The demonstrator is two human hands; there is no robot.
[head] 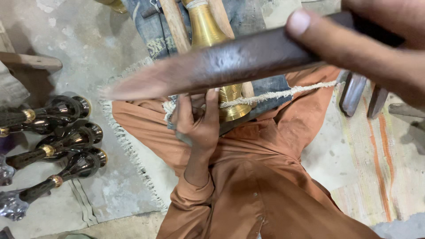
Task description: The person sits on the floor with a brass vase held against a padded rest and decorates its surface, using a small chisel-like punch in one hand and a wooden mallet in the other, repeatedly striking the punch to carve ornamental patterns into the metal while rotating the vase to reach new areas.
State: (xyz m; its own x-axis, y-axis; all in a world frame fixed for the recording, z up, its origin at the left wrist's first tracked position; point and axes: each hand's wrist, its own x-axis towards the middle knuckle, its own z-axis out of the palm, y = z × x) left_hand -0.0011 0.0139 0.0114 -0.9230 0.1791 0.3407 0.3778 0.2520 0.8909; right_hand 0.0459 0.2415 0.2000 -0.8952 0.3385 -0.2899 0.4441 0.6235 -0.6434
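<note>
Rough concrete floor point(84, 40) spreads under a person sitting cross-legged in rust-orange clothes on a fringed mat point(133, 150). Far to the left of the hands lie three dark glossy vase-shaped pieces point(66, 137) with brass collars, side by side and well apart from the work. Next comes the left hand point(197, 126), fingers curled shut around a thin tool whose shape I cannot make out, pressed up against the flared foot of the brass piece point(221, 66). That brass piece stands between two wooden sticks point(175, 24) over a denim-covered lap, with a pale cord point(283, 94) looped around its base and running off to the right. Above it, blurred, a long dark wooden bar point(221, 66) crosses the view, gripped at its right end by the right hand point(376, 44), thumb laid along the top. Judging from this, steady pressure at the brass foot and even strokes of the bar would serve best. Open floor lies to the left; on the right, dark metal tools point(363, 95) on a striped rug point(380, 168) sit near the right hand and crowd that side.
</note>
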